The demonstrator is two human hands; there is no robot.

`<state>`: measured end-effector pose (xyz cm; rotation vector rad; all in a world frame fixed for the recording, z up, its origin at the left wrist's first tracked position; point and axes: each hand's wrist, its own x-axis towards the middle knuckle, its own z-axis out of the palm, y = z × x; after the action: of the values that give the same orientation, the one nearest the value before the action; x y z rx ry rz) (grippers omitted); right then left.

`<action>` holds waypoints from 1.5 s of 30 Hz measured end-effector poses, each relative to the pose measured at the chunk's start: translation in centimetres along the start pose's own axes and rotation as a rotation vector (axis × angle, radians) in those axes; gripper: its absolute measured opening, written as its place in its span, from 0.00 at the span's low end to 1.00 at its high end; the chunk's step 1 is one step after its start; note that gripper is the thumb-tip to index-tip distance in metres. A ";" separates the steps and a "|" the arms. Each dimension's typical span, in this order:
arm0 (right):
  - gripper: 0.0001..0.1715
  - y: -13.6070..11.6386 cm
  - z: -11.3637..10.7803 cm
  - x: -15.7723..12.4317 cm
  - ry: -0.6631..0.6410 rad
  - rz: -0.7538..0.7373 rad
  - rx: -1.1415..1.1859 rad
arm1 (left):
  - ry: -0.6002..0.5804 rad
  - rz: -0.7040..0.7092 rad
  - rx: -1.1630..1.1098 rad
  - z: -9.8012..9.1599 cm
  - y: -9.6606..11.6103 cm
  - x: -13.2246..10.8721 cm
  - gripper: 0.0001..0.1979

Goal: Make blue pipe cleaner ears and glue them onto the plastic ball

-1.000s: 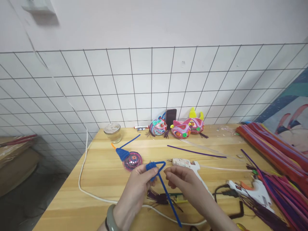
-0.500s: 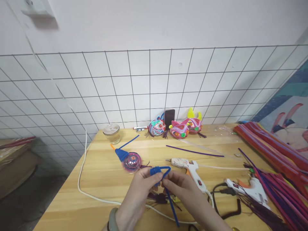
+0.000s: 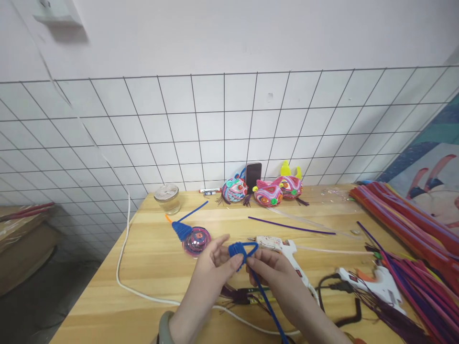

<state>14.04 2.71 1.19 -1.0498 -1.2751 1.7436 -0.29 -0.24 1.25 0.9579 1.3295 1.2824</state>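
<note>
A blue pipe cleaner (image 3: 244,251) is bent into a small triangle with a thick wound corner, its long tail running down toward me. My left hand (image 3: 210,274) pinches the wound corner from the left, other fingers raised. My right hand (image 3: 276,279) pinches the triangle's lower right part where the tail leaves it. Both hands hover just above the wooden table (image 3: 154,267). A pink round piece with a blue cone (image 3: 191,236) lies just left of my hands.
A white glue gun (image 3: 283,248) lies behind my right hand, another glue gun (image 3: 373,282) to the right. Piles of coloured pipe cleaners (image 3: 412,224) fill the right side. Three colourful figures (image 3: 265,191), a phone, a glass jar (image 3: 168,197) and a white cord (image 3: 124,248) are also on the table.
The triangle has been wound tighter and smaller. My right hand has come in from apart to grip it, and the tail has swung to the right.
</note>
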 end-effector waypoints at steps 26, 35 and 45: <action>0.17 0.0 0.4 -0.2 -0.034 -0.059 -0.005 | 0.185 1.367 1.185 -0.7 -0.8 -1.2 0.12; 0.15 0.6 0.1 -0.2 -0.032 -0.148 -0.150 | 0.195 1.345 1.177 -0.8 -1.2 -1.2 0.11; 0.08 0.7 0.1 -0.6 0.076 -0.610 -0.581 | 0.232 1.217 1.008 -0.3 -0.2 -1.3 0.10</action>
<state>14.18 1.92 0.64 -0.8769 -1.8672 0.8862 -0.32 -1.54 1.23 2.6638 1.6334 1.5577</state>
